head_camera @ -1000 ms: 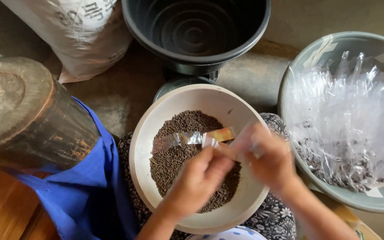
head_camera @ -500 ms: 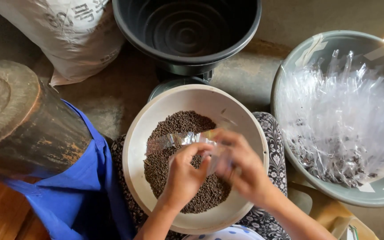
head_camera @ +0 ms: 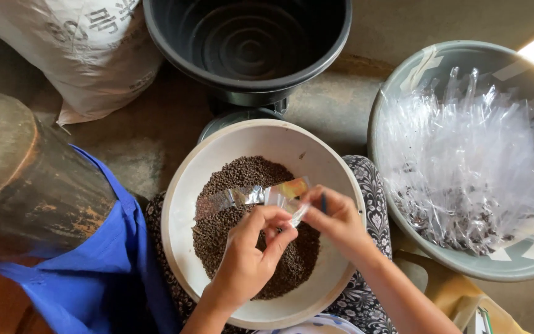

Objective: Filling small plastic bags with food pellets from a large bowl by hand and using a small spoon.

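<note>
A white bowl (head_camera: 183, 185) rests on my lap, filled with small dark brown pellets (head_camera: 236, 176). Both hands are over it. My left hand (head_camera: 248, 253) and my right hand (head_camera: 335, 219) pinch the near end of a small clear plastic sachet (head_camera: 248, 196) with a yellow patch. The sachet lies almost flat over the pellets, pointing left. Fingertips of both hands meet at its right end.
A grey basin (head_camera: 415, 68) at the right holds several clear plastic sachets (head_camera: 477, 154). A black bucket (head_camera: 248, 43) stands behind the bowl. A white sack (head_camera: 75, 43) lies at the top left. A dark wooden cylinder (head_camera: 26, 179) and blue cloth (head_camera: 94, 272) are at the left.
Both hands shifted slightly left and lower with the sachet, and their fingers came closer together at its right end. The view moved a little.
</note>
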